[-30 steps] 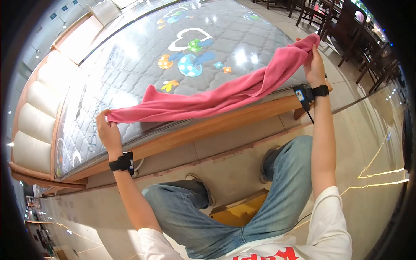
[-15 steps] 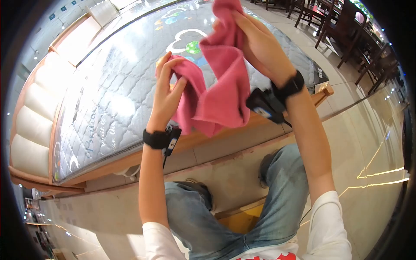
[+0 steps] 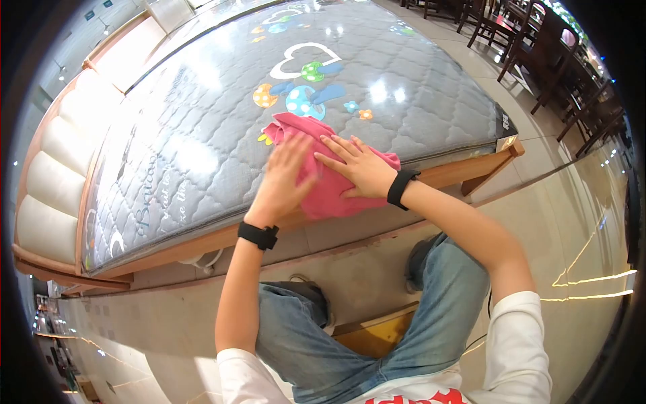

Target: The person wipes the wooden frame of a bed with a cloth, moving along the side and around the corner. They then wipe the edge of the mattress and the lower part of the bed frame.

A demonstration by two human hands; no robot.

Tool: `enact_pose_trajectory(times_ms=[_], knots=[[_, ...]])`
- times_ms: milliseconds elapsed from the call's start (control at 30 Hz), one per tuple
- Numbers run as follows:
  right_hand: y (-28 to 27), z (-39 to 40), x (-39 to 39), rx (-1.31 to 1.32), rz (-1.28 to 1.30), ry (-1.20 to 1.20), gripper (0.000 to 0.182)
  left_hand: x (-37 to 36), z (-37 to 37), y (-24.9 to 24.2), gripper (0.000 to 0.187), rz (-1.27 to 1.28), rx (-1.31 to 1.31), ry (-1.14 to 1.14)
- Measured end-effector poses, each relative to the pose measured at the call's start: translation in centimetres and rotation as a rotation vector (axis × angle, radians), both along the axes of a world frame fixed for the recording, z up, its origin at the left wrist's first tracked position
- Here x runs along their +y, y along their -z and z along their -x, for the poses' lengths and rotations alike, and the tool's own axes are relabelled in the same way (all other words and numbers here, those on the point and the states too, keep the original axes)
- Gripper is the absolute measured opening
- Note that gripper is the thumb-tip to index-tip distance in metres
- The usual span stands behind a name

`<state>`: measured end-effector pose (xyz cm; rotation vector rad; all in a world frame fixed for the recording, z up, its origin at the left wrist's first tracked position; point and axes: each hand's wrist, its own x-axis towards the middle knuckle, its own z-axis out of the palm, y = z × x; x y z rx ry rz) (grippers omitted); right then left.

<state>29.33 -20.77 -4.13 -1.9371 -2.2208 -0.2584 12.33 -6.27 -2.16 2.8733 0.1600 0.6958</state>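
A pink towel (image 3: pixel 328 192) lies folded on the near edge of a grey quilted mattress (image 3: pixel 202 114) with cartoon prints. My left hand (image 3: pixel 286 178) rests flat on the towel's left part, fingers spread. Flat on its right part lies my right hand (image 3: pixel 355 165), fingers pointing left. Neither hand grips the cloth; both press down on it. Each wrist wears a black band.
The mattress sits in a wooden bed frame (image 3: pixel 222 236) with a padded cream headboard (image 3: pixel 47 195) at the left. Dark wooden chairs (image 3: pixel 538 60) stand at the upper right. My knees in jeans (image 3: pixel 377 337) are below, above a glossy tiled floor (image 3: pixel 572 222).
A second ago I held the towel stretched wide between both hands. I then brought the ends together in the air, and now it lies folded on the mattress under both flat palms.
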Motion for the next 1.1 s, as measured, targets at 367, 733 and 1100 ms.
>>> enact_pose_trajectory(times_ms=[367,733,1100], knots=[[1.6,0.3,-1.3,0.038,-0.099,0.036,0.098,-2.5,-1.3,3.9,0.108,-0.097,0.091,-0.109],[2.0,-5.4,-8.2,-0.041,-0.093,0.327,0.096,-8.9,-9.9,5.2,0.103,-0.075,-0.014,-0.090],[2.8,-1.8,-4.5,-0.062,-0.219,0.214,0.098,-6.1,-5.4,5.1,0.104,-0.071,0.023,-0.135]])
